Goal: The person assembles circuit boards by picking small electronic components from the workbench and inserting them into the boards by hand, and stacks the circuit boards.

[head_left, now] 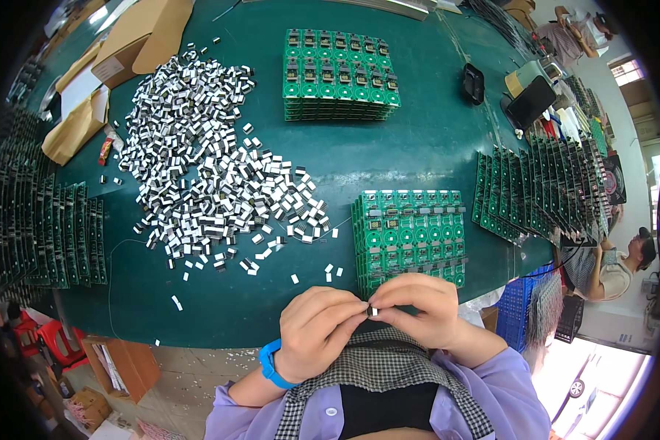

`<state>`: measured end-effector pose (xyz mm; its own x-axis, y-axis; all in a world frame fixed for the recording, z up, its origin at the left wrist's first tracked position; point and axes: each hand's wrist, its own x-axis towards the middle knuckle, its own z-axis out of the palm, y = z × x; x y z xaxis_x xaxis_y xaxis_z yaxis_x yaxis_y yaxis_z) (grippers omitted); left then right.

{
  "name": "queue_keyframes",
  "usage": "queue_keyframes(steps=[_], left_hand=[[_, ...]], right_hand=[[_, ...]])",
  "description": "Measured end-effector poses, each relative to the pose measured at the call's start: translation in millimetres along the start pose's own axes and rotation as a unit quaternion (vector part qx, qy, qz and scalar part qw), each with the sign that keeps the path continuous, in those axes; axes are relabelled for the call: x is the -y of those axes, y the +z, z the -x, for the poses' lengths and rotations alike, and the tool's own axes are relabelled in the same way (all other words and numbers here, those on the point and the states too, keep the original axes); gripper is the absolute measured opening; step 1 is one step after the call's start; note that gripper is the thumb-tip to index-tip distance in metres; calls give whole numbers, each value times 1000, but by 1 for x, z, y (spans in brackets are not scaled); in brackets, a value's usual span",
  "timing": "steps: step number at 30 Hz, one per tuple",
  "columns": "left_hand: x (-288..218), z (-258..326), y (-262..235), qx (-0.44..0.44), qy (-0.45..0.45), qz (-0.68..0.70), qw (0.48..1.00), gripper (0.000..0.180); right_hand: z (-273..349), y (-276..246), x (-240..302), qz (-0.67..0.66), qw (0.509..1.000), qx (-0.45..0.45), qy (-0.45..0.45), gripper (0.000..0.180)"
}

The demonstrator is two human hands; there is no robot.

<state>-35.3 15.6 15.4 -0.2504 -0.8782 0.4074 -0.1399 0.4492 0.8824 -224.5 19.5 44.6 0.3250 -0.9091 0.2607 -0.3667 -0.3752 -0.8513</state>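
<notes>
At the table's near edge, my left hand [317,328] and my right hand [422,311] meet fingertip to fingertip. Both pinch one small black-and-white electronic component [374,312], partly hidden by the fingers. Just beyond them lies a stack of green circuit board panels [409,238]; a few dark parts sit in the upper left of its top panel. To the left spreads a big heap of similar small black-and-white components [205,158], with several loose ones scattered toward me.
Another stack of green panels [339,73], fitted with dark parts, stands farther back. Rows of upright boards line the left [66,235] and right [539,187] sides. An opened cardboard box [143,40], a black tray [473,83] and a dark-screened device [532,103] rest on the green table [198,312].
</notes>
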Motion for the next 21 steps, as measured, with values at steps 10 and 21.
queue_keyframes(steps=[10, 21], left_hand=[[0, 1, -1, 42, 13, 46, 998, 16], [22, 1, -45, -122, -178, -404, 889, 15]], right_hand=[[4, -1, -1, -118, 991, 25, 65, 17], [-38, -45, -31, 341, 938, -46, -31, 15]])
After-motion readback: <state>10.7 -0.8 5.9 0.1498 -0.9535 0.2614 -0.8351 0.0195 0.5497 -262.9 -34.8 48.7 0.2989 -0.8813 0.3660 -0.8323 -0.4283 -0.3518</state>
